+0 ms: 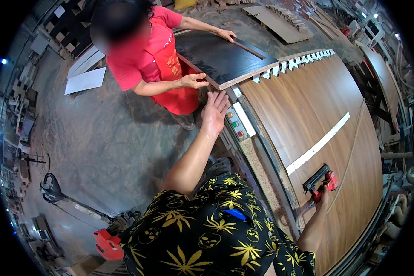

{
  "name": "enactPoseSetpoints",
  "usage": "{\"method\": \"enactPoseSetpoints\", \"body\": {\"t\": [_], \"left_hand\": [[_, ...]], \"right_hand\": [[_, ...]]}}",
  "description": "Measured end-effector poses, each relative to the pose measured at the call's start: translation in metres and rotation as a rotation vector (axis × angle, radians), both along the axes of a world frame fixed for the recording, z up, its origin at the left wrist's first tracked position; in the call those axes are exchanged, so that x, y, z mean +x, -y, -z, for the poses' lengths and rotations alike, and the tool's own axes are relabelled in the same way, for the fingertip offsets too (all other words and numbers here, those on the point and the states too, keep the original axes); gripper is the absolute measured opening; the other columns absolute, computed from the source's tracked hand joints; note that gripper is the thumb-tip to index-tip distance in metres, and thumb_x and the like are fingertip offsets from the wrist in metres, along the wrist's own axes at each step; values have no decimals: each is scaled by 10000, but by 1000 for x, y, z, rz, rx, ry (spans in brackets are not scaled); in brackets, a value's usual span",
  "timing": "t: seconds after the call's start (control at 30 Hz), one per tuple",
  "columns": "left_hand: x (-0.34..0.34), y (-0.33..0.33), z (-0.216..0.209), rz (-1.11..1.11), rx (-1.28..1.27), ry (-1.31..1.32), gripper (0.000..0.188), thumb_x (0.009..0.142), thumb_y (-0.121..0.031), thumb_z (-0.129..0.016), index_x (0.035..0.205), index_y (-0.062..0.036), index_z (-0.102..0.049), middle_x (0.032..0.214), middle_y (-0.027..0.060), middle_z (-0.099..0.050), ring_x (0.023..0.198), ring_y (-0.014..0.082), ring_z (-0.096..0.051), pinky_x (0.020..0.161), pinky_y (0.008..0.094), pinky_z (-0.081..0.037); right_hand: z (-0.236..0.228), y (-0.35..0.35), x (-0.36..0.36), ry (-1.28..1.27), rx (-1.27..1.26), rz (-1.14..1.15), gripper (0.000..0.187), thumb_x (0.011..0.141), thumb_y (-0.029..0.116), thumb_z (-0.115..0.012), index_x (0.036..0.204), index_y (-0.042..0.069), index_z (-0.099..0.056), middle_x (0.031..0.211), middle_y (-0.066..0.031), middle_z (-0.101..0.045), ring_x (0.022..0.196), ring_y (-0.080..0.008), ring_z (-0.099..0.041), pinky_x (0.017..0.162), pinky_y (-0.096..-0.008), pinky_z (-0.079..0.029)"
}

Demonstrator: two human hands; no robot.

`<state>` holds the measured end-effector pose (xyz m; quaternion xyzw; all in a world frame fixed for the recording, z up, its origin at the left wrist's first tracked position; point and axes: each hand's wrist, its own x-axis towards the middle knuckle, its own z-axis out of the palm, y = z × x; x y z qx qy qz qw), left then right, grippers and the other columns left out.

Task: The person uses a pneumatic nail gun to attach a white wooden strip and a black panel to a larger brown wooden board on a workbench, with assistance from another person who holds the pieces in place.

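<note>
Via head view, I hold a red-and-black nail gun [315,178] in the right hand [324,198]; the left hand [213,114], fingers extended wide, is just beside the dark panel [223,55].

The head view came from the person's own head, through the left of two side-by-side fisheye lenses, and faced steeply down and somewhat forward. The wearer's patterned shirt [193,230] lay nearest the lens, at six o'clock, while a co-worker [163,57] stood farther out at eleven. The wide field took in grey floor [119,133] toward nine o'clock and a brown wood panel [315,106], fairly near, toward three; straight edges bowed toward a rounded black border.
</note>
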<state>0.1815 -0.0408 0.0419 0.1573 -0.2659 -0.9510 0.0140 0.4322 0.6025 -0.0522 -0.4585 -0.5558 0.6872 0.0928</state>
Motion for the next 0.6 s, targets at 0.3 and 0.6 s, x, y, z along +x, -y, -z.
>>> {"method": "enactPoseSetpoints", "body": {"t": [0.3,0.6], "left_hand": [[-47,-18,-6,4,102,-80,632,1048,-573,-474,1473,-105,-456,1553,105,-482,1405,231,-469,1163,407,-364],[-79,-42,-23,-13,218,-87,677,1014,-631,-514,1447,-116,-443,1494,108,-508,1417,265,-456,1129,443,-380]], "right_hand": [[8,-4,-1,-1,-2,4,339,993,413,-663,1110,96,-637,911,-55,-619,759,-224,-638,654,-447,-615],[17,-10,1,-38,-28,-1,314,997,412,-644,1045,102,-637,867,-50,-587,765,-233,-627,648,-499,-641]]}}
